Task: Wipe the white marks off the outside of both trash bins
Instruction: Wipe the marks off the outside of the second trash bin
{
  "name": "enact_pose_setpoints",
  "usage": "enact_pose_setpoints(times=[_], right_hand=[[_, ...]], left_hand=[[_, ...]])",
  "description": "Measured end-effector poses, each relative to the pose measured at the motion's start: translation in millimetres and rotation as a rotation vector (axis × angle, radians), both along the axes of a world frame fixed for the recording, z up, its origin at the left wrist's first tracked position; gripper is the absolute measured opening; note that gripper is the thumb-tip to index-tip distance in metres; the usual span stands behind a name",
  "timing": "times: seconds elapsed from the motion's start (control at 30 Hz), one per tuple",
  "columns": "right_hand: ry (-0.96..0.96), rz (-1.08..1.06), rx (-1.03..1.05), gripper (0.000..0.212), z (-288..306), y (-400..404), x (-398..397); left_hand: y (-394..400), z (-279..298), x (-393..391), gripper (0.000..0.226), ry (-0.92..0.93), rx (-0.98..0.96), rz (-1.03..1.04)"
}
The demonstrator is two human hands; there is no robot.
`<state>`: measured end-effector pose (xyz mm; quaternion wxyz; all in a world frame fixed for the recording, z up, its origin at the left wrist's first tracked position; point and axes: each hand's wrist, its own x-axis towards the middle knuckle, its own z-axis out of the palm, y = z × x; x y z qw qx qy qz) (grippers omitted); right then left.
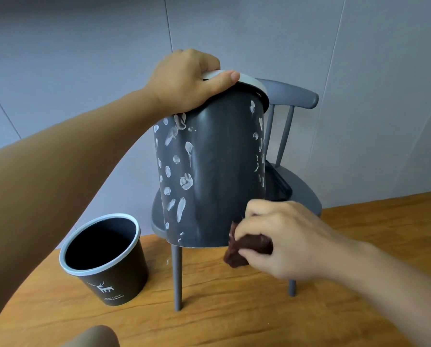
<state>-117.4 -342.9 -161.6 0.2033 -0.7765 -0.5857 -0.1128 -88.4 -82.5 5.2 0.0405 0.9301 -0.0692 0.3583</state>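
Bin (209, 171) held tilted above chair seat (302, 194), left hand (181, 81) curled over its pale rim. Right hand (282, 236) pinches dark rag (249, 246) at the bottom edge. White marks (185, 182) run below the rim grip. Likely light, stiff, smooth plastic; rim seems the surest hold. Second bin (104, 259) stands below left.

There's a small grey wooden chair with a spindle back (294, 176) sitting around 3 o'clock on the warm brown wood-grain floor (209, 321), and pale grey panelled wall (84, 46) fills everything up toward 12.
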Motion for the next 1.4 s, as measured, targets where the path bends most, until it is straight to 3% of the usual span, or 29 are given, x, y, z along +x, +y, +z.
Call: enact_pose_setpoints(times=[0.1,0.17,0.23,0.37,0.43,0.5,0.6,0.8,0.87,1.0,1.1,1.23,1.4], right_hand=[[0.125,-0.07,0.316,0.014,5.4,8.2,4.5],[0.098,-0.154,0.442,0.016,6.5,14.4,7.2],[0.028,-0.153,0.374,0.017,5.3,15.8,4.9],[-0.104,0.023,-0.03,0.013,6.2,8.8,-2.6],[-0.071,0.016,-0.027,0.013,11.6,8.7,-2.6],[0.022,-0.023,0.13,0.017,14.3,12.2,-3.1],[-0.054,-0.111,0.275,0.026,13.5,21.2,-1.8],[-0.008,0.043,-0.154,0.017,10.7,9.0,1.1],[0.082,0.009,-0.081,0.021,15.5,2.5,5.3],[0.122,-0.157,0.35,0.024,22.3,0.8,19.5],[0.097,-0.206,0.323,0.026,9.1,7.9,15.8],[0.073,-0.134,0.072,0.026,8.9,3.5,14.8],[0.241,-0.269,0.373,0.023,19.1,-3.0,26.5]], left_hand=[[-0.7,-0.1,0.3,0.066,0.002,-0.005,-0.006],[-0.4,0.0,0.9,0.066,-0.001,-0.006,0.004],[0.1,0.2,1.8,0.066,0.0,-0.002,0.012],[1.4,0.4,2.4,0.067,0.004,-0.012,-0.003],[0.2,0.2,2.8,0.066,0.003,-0.014,-0.009],[-0.5,0.6,3.5,0.066,0.002,-0.01,-0.008],[0.8,0.2,5.0,0.066,-0.002,-0.011,-0.005],[8.5,-1.0,4.4,0.066,0.0,-0.06,-0.009],[8.8,-1.4,3.7,0.066,-0.002,-0.072,-0.019],[9.9,-1.8,3.6,0.068,-0.009,-0.069,-0.013],[9.8,-2.0,3.1,0.068,-0.012,-0.063,-0.008],[14.4,-2.6,2.8,0.068,-0.007,-0.093,-0.021],[11.6,-3.3,3.4,0.069,-0.01,-0.085,-0.011]])
